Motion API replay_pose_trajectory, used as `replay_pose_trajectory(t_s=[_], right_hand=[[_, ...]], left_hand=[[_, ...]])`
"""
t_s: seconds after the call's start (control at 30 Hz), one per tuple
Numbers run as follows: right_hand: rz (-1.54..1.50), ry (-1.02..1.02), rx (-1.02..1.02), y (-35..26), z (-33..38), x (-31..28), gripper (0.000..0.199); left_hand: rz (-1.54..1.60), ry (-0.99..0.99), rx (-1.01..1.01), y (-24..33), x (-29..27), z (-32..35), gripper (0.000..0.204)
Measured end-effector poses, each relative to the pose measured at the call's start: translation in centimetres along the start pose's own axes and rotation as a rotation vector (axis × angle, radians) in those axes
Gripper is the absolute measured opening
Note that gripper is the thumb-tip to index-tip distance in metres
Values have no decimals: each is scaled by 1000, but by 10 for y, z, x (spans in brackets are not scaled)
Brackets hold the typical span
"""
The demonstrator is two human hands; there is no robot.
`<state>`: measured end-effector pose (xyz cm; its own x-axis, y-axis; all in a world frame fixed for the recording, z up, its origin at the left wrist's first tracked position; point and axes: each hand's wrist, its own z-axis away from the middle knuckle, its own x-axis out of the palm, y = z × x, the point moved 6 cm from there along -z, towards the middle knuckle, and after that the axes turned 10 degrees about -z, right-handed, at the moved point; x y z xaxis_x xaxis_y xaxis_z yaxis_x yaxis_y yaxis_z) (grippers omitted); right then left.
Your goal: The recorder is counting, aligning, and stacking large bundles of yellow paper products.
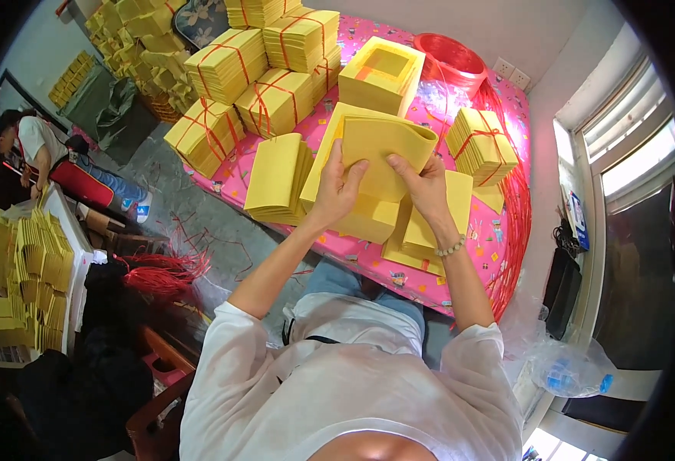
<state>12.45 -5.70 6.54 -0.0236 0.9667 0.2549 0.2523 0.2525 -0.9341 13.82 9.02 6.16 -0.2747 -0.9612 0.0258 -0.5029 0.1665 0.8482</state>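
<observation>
Between my hands is a sheaf of yellow paper [380,154], bent over into a fold at its right end. My left hand [339,188] grips its left side, thumb on the front. My right hand [423,184], with a beaded bracelet at the wrist, holds the right part below the fold. The sheaf is above a thick block of yellow paper [368,217] on the pink patterned table cover [353,256]. A loose stack of yellow paper [274,180] lies left of the block, and more yellow paper [433,238] lies to its right, partly behind my right forearm.
Yellow bundles [230,65] tied with red strips are piled at the far left of the table. A hollow-topped yellow block [383,73], a red strip coil [451,60] and a tied bundle [485,146] stand farther back. At left, another person [53,154] stands by a paper-laden table [76,238].
</observation>
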Motion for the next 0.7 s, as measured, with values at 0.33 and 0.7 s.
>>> replay_pose_trajectory(t_s=[0.33, 0.7], right_hand=[[-20, -36, -107, -37, 4, 7, 24], [-42, -118, -139, -55, 21, 42, 33]], left_hand=[[-76, 2, -14, 29, -10, 4, 29], [-5, -17, -136, 55, -37, 25, 38]])
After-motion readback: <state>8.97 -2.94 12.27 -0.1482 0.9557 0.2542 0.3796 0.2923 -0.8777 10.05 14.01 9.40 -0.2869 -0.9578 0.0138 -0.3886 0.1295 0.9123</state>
